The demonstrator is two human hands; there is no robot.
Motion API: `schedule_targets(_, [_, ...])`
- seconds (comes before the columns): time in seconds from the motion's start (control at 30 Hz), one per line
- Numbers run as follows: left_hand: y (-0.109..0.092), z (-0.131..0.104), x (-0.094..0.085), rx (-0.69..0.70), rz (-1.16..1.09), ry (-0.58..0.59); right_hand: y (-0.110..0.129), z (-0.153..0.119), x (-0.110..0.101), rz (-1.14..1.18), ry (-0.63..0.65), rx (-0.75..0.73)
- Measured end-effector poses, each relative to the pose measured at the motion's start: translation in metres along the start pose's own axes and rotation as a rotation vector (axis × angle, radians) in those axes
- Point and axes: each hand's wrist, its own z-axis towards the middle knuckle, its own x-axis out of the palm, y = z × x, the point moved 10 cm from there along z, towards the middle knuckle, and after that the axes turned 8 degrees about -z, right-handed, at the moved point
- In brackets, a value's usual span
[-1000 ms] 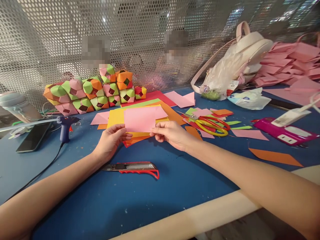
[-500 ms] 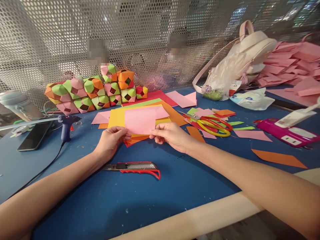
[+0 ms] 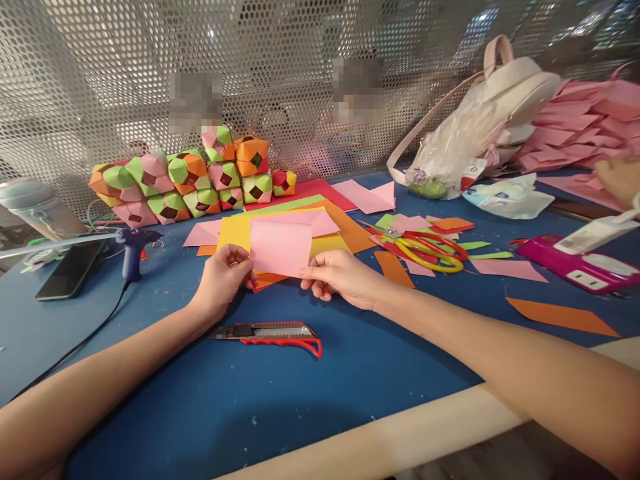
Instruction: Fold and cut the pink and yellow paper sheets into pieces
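A square of pink paper [image 3: 281, 245] is held up over the table between my two hands. My left hand [image 3: 225, 277] pinches its lower left corner between thumb and fingers. At the lower right corner my right hand [image 3: 333, 275] pinches it the same way. Behind it lie stacked yellow paper [image 3: 234, 233] and orange paper [image 3: 345, 223], partly hidden by the pink square. Closer to me, below both hands, a red-handled utility knife [image 3: 273, 335] lies flat on the blue table [image 3: 300, 407].
Folded paper balls [image 3: 187, 173] are stacked along the perforated metal screen [image 3: 120, 73]. Left are a glue gun [image 3: 133, 253], a phone [image 3: 70, 270] and a bottle [image 3: 43, 207]. Right are scissors [image 3: 425, 253], paper scraps, a magenta power strip [image 3: 575, 263], a bag [image 3: 520, 87] and another person's hand [image 3: 619, 179].
The pink square has tipped slightly more upright, its lower edge a little nearer me. Another person's hand has come into view at the far right.
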Motion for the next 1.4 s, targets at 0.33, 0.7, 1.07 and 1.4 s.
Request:
schedule_targets(0.33, [-0.006, -0.009, 0.014, 0.079, 0.696, 0.109, -0.003, -0.001, -0.01, -0.288, 0.041, 0.08])
schedule_targets(0.7, [-0.004, -0.02, 0.031, 0.056, 0.767, 0.203, 0.014, 0.002, -0.024, -0.916, -0.015, -0.127])
schedule_targets(1.07, [-0.005, -0.016, 0.033, 0.098, 0.83, 0.227, 0.013, 0.003, -0.021, -1.016, -0.005, -0.136])
schedule_targets(1.4, [-0.004, -0.016, 0.034, 0.144, 0.861, 0.242, 0.014, 0.001, -0.02, -1.019, 0.012, -0.133])
